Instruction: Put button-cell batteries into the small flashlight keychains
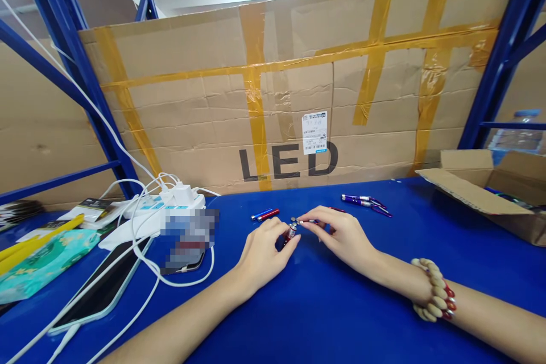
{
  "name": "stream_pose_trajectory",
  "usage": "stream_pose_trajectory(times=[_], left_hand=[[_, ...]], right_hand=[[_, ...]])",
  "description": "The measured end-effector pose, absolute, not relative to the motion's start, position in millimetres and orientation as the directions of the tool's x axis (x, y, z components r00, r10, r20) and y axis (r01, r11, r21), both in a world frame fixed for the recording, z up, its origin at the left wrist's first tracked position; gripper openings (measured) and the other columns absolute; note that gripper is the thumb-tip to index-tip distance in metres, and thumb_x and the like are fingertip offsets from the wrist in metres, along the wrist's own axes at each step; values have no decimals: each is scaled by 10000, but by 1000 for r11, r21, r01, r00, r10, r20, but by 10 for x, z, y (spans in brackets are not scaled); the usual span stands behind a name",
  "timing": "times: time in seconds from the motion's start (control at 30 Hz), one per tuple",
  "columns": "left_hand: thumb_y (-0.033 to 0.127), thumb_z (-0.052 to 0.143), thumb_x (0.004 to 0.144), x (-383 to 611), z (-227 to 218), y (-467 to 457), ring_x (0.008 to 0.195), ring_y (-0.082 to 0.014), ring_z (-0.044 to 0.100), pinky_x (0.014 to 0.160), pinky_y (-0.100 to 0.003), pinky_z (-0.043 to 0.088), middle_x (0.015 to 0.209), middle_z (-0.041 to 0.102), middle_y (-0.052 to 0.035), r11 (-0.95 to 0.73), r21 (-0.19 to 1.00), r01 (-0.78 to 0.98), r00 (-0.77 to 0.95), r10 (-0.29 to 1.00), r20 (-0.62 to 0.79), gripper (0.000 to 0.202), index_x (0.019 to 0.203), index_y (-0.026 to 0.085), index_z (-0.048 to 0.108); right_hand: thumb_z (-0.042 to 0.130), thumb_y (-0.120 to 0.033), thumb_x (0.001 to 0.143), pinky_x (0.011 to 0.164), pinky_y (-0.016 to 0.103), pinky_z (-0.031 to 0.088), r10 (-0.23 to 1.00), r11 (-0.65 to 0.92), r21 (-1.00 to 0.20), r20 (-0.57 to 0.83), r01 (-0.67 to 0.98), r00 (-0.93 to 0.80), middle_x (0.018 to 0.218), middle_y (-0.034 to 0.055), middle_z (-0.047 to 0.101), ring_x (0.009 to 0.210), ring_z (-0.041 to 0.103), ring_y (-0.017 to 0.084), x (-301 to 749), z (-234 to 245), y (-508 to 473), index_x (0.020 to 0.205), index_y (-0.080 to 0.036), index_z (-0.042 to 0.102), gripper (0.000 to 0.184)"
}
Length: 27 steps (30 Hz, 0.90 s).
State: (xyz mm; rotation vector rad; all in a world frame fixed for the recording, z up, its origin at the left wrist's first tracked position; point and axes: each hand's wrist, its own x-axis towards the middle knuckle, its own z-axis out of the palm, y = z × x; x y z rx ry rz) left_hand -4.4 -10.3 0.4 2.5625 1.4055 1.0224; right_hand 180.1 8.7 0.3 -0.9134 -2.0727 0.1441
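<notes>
Both my hands meet at the middle of the blue table (324, 307). My left hand (262, 253) is closed on a small red pen-like torch (290, 234), its metal end pointing up and right. My right hand (341, 233) pinches a small silver part (301, 220) right at that metal end. A beaded bracelet (435, 296) sits on my right wrist. A red and a blue small tube (265, 215) lie just beyond my left hand. Two purple pen torches (365, 202) lie farther back on the right.
A taped cardboard sheet marked LED (290, 96) stands behind the table between blue rack posts. A white power strip with chargers (170, 202), cables, a phone (102, 290) and a teal packet (42, 264) lie at the left. An open cardboard box (490, 193) sits at the right.
</notes>
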Motion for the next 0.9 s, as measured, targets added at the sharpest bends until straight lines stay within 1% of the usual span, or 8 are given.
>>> stream_pose_trajectory(times=[0.1, 0.2, 0.3, 0.47, 0.63, 0.77, 0.83, 0.9], left_hand=[[327, 474, 839, -38, 5, -105, 748, -145, 564, 686, -254, 435, 772, 580, 5, -586, 329, 740, 375, 766, 521, 187, 728, 196, 550], [309, 462, 843, -33, 15, -111, 748, -144, 562, 676, -249, 437, 773, 581, 5, -596, 315, 739, 396, 762, 511, 178, 742, 199, 557], [306, 459, 848, -37, 17, -112, 758, -144, 564, 688, -249, 438, 779, 591, 5, -609, 307, 731, 415, 755, 508, 175, 759, 200, 567], [307, 461, 856, -54, 5, -104, 783, -147, 569, 712, -250, 435, 816, 619, 3, -617, 318, 720, 428, 756, 495, 168, 804, 208, 587], [317, 460, 858, -54, 9, -103, 759, -159, 567, 682, -258, 418, 786, 638, 12, -598, 313, 738, 430, 773, 466, 175, 790, 217, 587], [327, 424, 871, -51, 21, -102, 745, -165, 573, 650, -255, 406, 783, 631, 10, -540, 344, 768, 376, 815, 440, 188, 800, 224, 563], [342, 380, 887, -52, 30, -100, 742, -164, 579, 643, -253, 405, 790, 625, 6, -494, 385, 780, 329, 846, 419, 216, 815, 224, 546], [353, 339, 900, -52, 41, -99, 753, -165, 585, 647, -252, 406, 795, 624, 1, -449, 422, 788, 284, 872, 398, 244, 822, 225, 533]], right_hand=[[487, -244, 869, 661, 222, 477, 561, 809, -372, 720, 454, -409, 898, 24, 662, 777, 609, 121, 1786, 6, 69, 930, -206, 639, 169], [525, -232, 849, 712, 233, 486, 485, 864, -334, 756, 377, -440, 870, 29, 664, 796, 607, 125, 1775, 4, 62, 915, -195, 644, 141], [548, -236, 836, 734, 243, 490, 474, 872, -329, 754, 362, -456, 853, 29, 663, 795, 607, 127, 1776, -7, 69, 897, -196, 650, 125], [551, -246, 834, 695, 238, 494, 479, 872, -339, 740, 352, -473, 853, 33, 652, 790, 602, 129, 1787, -21, 85, 861, -207, 662, 121], [543, -277, 833, 560, 200, 467, 553, 829, -386, 673, 403, -492, 884, 36, 628, 696, 582, 104, 1782, -13, 76, 847, -201, 653, 134], [505, -338, 847, 524, 206, 441, 664, 734, -419, 607, 535, -436, 870, 6, 612, 596, 543, 81, 1768, 5, 52, 860, -218, 605, 156], [475, -340, 857, 528, 213, 441, 724, 660, -428, 581, 618, -371, 856, -6, 608, 616, 553, 91, 1767, 12, 51, 894, -229, 577, 155], [490, -326, 837, 554, 228, 456, 758, 601, -397, 559, 693, -337, 896, -5, 605, 682, 570, 111, 1776, 13, 67, 966, -245, 560, 168]])
